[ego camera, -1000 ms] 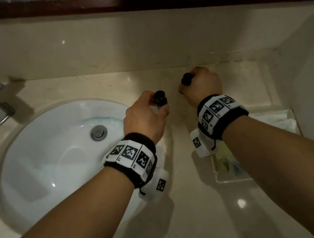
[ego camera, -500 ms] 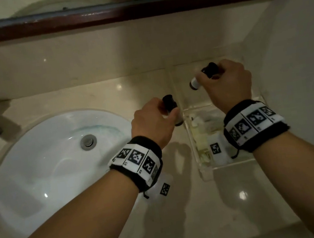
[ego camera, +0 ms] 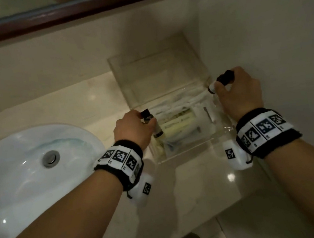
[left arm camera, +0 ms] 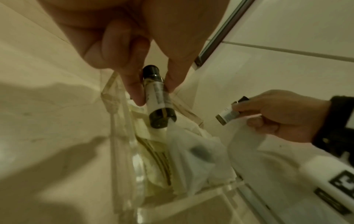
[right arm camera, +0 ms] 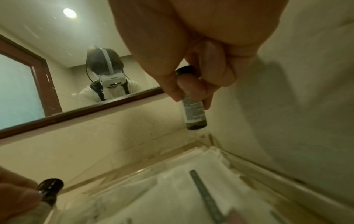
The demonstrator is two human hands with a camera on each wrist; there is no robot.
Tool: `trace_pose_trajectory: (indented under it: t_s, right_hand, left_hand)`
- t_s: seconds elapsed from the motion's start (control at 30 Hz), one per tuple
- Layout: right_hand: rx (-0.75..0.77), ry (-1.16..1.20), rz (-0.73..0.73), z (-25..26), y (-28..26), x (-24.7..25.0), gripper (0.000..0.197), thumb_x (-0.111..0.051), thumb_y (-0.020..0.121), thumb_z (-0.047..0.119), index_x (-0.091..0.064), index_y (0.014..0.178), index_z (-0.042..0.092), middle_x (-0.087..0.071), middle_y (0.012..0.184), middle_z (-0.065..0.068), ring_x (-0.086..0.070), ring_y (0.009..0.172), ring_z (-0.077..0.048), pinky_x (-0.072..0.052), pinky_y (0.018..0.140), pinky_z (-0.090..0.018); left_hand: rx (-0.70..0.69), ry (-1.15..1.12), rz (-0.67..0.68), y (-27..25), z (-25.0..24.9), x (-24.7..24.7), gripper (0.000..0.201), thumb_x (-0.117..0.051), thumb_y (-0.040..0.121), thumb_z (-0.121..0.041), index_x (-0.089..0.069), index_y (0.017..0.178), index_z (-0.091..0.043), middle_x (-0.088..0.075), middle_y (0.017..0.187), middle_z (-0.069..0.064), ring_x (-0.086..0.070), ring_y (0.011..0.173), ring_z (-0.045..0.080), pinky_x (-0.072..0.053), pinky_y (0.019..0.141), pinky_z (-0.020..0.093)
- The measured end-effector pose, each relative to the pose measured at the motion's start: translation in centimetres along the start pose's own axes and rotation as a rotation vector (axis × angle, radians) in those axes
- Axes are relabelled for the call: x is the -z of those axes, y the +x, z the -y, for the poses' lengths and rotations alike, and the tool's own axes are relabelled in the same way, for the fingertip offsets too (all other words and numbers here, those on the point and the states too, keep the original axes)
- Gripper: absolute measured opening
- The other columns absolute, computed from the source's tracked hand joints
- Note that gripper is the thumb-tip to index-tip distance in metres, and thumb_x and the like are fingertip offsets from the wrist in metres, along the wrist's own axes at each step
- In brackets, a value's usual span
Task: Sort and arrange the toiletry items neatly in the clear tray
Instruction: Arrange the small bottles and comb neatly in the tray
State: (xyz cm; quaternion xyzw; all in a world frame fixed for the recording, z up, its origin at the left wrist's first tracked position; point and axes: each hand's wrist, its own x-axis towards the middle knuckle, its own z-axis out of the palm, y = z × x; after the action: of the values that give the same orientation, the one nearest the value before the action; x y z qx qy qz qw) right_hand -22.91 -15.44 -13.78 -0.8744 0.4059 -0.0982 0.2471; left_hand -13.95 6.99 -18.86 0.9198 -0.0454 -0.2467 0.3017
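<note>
A clear tray stands on the counter in the corner by the right wall; white and pale-yellow packets lie in its near half. My left hand pinches a small black-capped bottle over the tray's left edge. My right hand grips a second small labelled bottle above the tray's right side, close to the wall.
A white basin with a metal drain lies to the left. A dark-framed mirror runs above the backsplash. The right wall is tight against the tray. Bare counter extends in front of the tray.
Both hands have carried their bottles to the right, from beside the basin to over the tray. The view has swung right, so the tray sits in the middle.
</note>
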Motion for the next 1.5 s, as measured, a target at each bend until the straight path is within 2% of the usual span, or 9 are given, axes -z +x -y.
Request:
trace_pose_trajectory:
  t_s: [0.17, 0.37, 0.5, 0.7, 0.9, 1.03, 1.2, 1.3, 1.5]
  right_hand:
    - [0.022, -0.184, 0.126, -1.9, -0.1, 0.2, 0.044, -0.051, 0.099, 0.024, -0.040, 0.135, 0.002, -0.058, 0.123, -0.025, -0.058, 0.109, -0.042, -0.047, 0.085, -0.042]
    - [0.199, -0.511, 0.285, -3.5, -0.7, -0.7, 0.070, -0.052, 0.097, 0.016, -0.012, 0.151, -0.004, -0.061, 0.116, -0.024, -0.062, 0.099, -0.040, -0.037, 0.069, -0.035]
    - [0.178, -0.550, 0.343, -4.7, -0.8, -1.6, 0.061, -0.052, 0.097, 0.016, -0.019, 0.143, -0.006, -0.064, 0.109, -0.022, -0.065, 0.093, -0.040, -0.038, 0.066, -0.034]
    - [0.207, -0.573, 0.330, -5.3, -0.3, -2.9, 0.050, -0.050, 0.097, 0.020, -0.026, 0.137, 0.001, -0.064, 0.103, -0.019, -0.065, 0.086, -0.038, -0.040, 0.062, -0.035]
    - [0.263, -0.606, 0.360, -5.2, -0.3, -3.4, 0.033, -0.045, 0.100, 0.019, -0.042, 0.128, 0.002, -0.057, 0.114, -0.021, -0.062, 0.090, -0.039, -0.044, 0.067, -0.037]
    - [0.257, -0.592, 0.391, -5.1, -0.5, -3.7, 0.038, -0.047, 0.100, 0.022, -0.043, 0.131, 0.001, -0.051, 0.122, -0.021, -0.061, 0.093, -0.038, -0.049, 0.075, -0.040]
    - [0.210, -0.513, 0.378, -5.1, -0.4, -4.2, 0.037, -0.044, 0.102, 0.026, -0.042, 0.130, 0.002, -0.055, 0.121, -0.020, -0.060, 0.099, -0.038, -0.047, 0.077, -0.039]
    - [0.200, -0.506, 0.394, -5.4, -0.3, -4.3, 0.033, -0.048, 0.100, 0.021, -0.045, 0.128, 0.003, -0.054, 0.122, -0.020, -0.059, 0.101, -0.038, -0.047, 0.080, -0.040]
    - [0.183, -0.442, 0.347, -5.8, -0.1, -4.1, 0.027, -0.041, 0.099, 0.016, -0.054, 0.116, -0.001, -0.057, 0.115, -0.020, -0.059, 0.102, -0.038, -0.044, 0.076, -0.034]
  left_hand:
    - [0.031, 0.010, -0.078, -0.6, -0.1, -0.7, 0.043, -0.065, 0.083, -0.048, -0.069, 0.116, -0.021, -0.073, 0.102, 0.010, -0.066, 0.097, 0.034, -0.054, 0.081, 0.036]
    - [0.002, 0.061, -0.140, -0.3, -0.3, -1.4, 0.047, -0.059, 0.085, -0.053, -0.054, 0.123, -0.026, -0.072, 0.101, 0.007, -0.065, 0.093, 0.032, -0.044, 0.071, 0.031]
    - [-0.002, 0.102, -0.146, -0.5, -0.5, -1.6, 0.044, -0.063, 0.086, -0.047, -0.054, 0.122, -0.022, -0.070, 0.102, 0.011, -0.063, 0.095, 0.035, -0.041, 0.071, 0.032]
    - [-0.045, 0.163, -0.154, -0.5, -0.7, -1.9, 0.039, -0.064, 0.089, -0.039, -0.057, 0.117, -0.013, -0.067, 0.107, 0.011, -0.063, 0.096, 0.033, -0.052, 0.082, 0.039]
    - [-0.056, 0.141, -0.168, 0.0, 0.8, -2.0, 0.035, -0.063, 0.092, -0.039, -0.057, 0.118, -0.016, -0.068, 0.107, 0.009, -0.062, 0.101, 0.032, -0.046, 0.079, 0.037]
    - [-0.051, 0.074, -0.153, 0.3, 1.3, -2.2, 0.033, -0.063, 0.093, -0.040, -0.055, 0.116, -0.020, -0.072, 0.097, 0.008, -0.064, 0.096, 0.031, -0.044, 0.072, 0.033]
    - [-0.069, 0.080, -0.147, 0.2, 1.2, -2.2, 0.023, -0.062, 0.095, -0.040, -0.054, 0.107, -0.021, -0.064, 0.084, 0.005, -0.058, 0.077, 0.029, -0.041, 0.065, 0.031]
    - [-0.080, 0.096, -0.131, 0.3, 1.2, -2.2, 0.023, -0.061, 0.094, -0.040, -0.057, 0.101, -0.018, -0.059, 0.085, 0.004, -0.056, 0.079, 0.029, -0.047, 0.070, 0.034]
    - [-0.079, 0.096, -0.118, 0.4, 1.2, -2.1, 0.026, -0.061, 0.094, -0.043, -0.057, 0.097, -0.017, -0.061, 0.083, 0.003, -0.055, 0.078, 0.027, -0.040, 0.066, 0.031]
